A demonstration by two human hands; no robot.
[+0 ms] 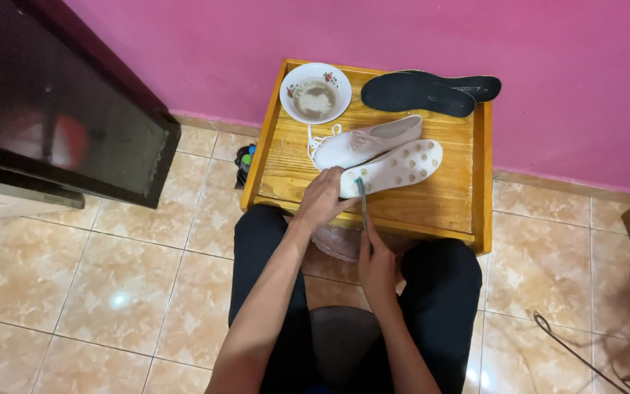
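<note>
While hands (348, 230) grip, shoe (391, 169) nears tray's front edge (402, 222).

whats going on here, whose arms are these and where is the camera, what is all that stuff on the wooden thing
The camera sits on a person's head and looks down, so the arms are their own. They sit before a wooden tray table. The left hand steadies a white shoe turned sole-up. The right hand holds a thin brush-like tool against it. A second white shoe lies behind, with a bowl of cloudy liquid and two dark insoles.
</note>
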